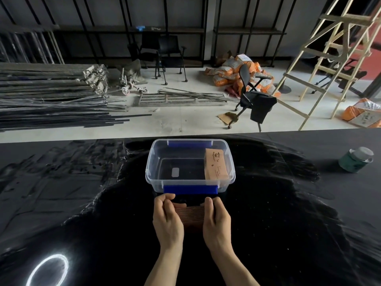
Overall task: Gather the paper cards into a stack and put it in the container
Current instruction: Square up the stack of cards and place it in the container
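A stack of brown paper cards [192, 215] stands on edge between my two hands, just in front of the container. My left hand [167, 217] presses its left side and my right hand [216, 218] presses its right side, fingers curled around the ends. The clear plastic container [151, 162] with blue clips sits right behind the hands on the black table. Inside it, against the right wall, lies another brown stack of printed cards [215, 164].
A green tin with a grey lid [355, 159] stands at the right on the black table [82, 203]. A bright ring of light reflects at the near left [48, 270]. Beyond the table's far edge are floor clutter, chairs and a wooden ladder.
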`<action>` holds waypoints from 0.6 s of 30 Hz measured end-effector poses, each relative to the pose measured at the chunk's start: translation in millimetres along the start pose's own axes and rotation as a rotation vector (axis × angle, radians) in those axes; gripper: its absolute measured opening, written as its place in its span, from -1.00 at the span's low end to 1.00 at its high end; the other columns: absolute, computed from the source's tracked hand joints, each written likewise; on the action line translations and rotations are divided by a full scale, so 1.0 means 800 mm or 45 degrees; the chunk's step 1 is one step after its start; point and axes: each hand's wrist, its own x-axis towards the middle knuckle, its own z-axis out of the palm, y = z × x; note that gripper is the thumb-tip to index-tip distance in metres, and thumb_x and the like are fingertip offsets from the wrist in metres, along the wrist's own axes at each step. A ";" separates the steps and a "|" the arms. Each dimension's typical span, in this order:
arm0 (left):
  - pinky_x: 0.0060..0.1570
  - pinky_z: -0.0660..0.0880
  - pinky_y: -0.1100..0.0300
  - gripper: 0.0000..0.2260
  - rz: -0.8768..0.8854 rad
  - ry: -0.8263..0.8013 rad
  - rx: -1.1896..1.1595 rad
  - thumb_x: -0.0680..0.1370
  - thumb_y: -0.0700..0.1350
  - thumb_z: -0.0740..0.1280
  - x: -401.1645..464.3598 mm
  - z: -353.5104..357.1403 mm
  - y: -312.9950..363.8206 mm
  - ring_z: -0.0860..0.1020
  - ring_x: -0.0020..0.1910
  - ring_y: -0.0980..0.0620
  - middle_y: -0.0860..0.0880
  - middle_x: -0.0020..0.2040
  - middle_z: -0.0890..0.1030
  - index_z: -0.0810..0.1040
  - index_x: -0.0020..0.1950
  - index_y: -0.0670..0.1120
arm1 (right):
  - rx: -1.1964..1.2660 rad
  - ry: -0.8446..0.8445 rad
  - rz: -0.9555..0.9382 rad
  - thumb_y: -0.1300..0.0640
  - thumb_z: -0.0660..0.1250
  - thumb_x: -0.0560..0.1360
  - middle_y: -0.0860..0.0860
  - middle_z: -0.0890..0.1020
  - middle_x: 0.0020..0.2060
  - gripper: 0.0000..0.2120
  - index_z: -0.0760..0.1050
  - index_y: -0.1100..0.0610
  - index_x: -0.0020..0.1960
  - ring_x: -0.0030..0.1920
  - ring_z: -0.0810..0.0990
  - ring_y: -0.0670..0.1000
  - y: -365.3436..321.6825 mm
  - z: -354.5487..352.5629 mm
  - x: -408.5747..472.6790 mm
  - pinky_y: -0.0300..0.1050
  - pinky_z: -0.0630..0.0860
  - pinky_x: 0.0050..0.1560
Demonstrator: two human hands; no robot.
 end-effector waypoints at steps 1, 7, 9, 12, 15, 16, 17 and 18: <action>0.02 0.64 -0.03 -0.79 -0.002 0.003 -0.011 0.71 -0.14 0.11 0.000 0.001 0.002 0.68 -0.05 -0.03 -0.14 -0.02 0.71 0.54 0.07 0.02 | 0.025 0.011 0.005 0.12 0.22 0.69 0.07 0.67 -0.28 -0.74 0.55 0.11 -0.15 -0.23 0.64 0.06 -0.002 -0.001 0.000 -0.13 0.60 -0.27; 0.07 0.65 -0.18 -0.79 0.016 -0.003 0.058 0.71 -0.16 0.10 0.002 -0.001 0.001 0.66 -0.05 -0.02 -0.10 -0.01 0.67 0.52 0.06 0.01 | 0.029 -0.012 -0.003 0.14 0.21 0.69 0.04 0.66 -0.29 -0.74 0.52 0.13 -0.14 -0.24 0.64 0.02 0.000 0.001 -0.002 -0.24 0.60 -0.29; 0.08 0.64 -0.18 -0.79 0.000 0.006 0.035 0.71 -0.20 0.10 0.001 0.000 0.002 0.65 -0.10 0.05 -0.05 -0.07 0.66 0.52 0.06 -0.04 | 0.007 -0.005 0.000 0.13 0.21 0.69 0.03 0.66 -0.29 -0.74 0.52 0.12 -0.15 -0.22 0.65 0.03 0.000 0.003 -0.001 -0.20 0.61 -0.27; 0.06 0.63 -0.12 -0.79 0.047 -0.010 0.011 0.71 -0.21 0.10 0.002 -0.003 0.005 0.66 -0.19 0.10 -0.10 -0.13 0.69 0.51 0.04 -0.05 | 0.000 0.017 -0.061 0.14 0.21 0.69 0.05 0.66 -0.31 -0.74 0.53 0.13 -0.15 -0.23 0.63 0.07 -0.001 0.004 0.004 -0.19 0.58 -0.31; 0.07 0.65 -0.18 -0.79 0.067 -0.048 0.069 0.70 -0.21 0.10 0.005 -0.005 -0.003 0.67 -0.12 0.03 -0.13 -0.07 0.69 0.50 0.02 -0.03 | -0.038 0.016 -0.076 0.13 0.20 0.69 0.05 0.65 -0.31 -0.74 0.52 0.11 -0.15 -0.26 0.64 0.06 0.006 0.006 0.004 -0.15 0.59 -0.31; 0.05 0.65 -0.19 -0.79 0.068 -0.058 0.076 0.70 -0.21 0.10 0.005 -0.006 -0.003 0.67 -0.10 0.00 -0.12 -0.06 0.69 0.50 0.01 -0.02 | -0.050 0.026 -0.088 0.12 0.19 0.69 0.03 0.65 -0.31 -0.74 0.51 0.10 -0.15 -0.27 0.64 0.05 0.007 0.008 0.003 -0.17 0.59 -0.32; 0.04 0.66 -0.17 -0.78 0.074 -0.075 0.085 0.70 -0.20 0.10 0.006 -0.009 -0.004 0.67 -0.11 0.02 -0.10 -0.07 0.69 0.50 0.01 0.00 | -0.052 0.039 -0.090 0.10 0.18 0.68 0.01 0.65 -0.32 -0.73 0.51 0.10 -0.15 -0.27 0.63 0.04 0.009 0.009 0.002 -0.20 0.58 -0.33; 0.02 0.67 -0.13 -0.78 0.093 -0.101 0.105 0.71 -0.19 0.10 0.007 -0.011 -0.003 0.67 -0.13 0.08 -0.06 -0.09 0.69 0.50 0.01 0.01 | -0.050 0.052 -0.091 0.09 0.18 0.68 0.01 0.65 -0.32 -0.73 0.51 0.10 -0.15 -0.28 0.63 0.05 0.009 0.010 0.002 -0.21 0.57 -0.34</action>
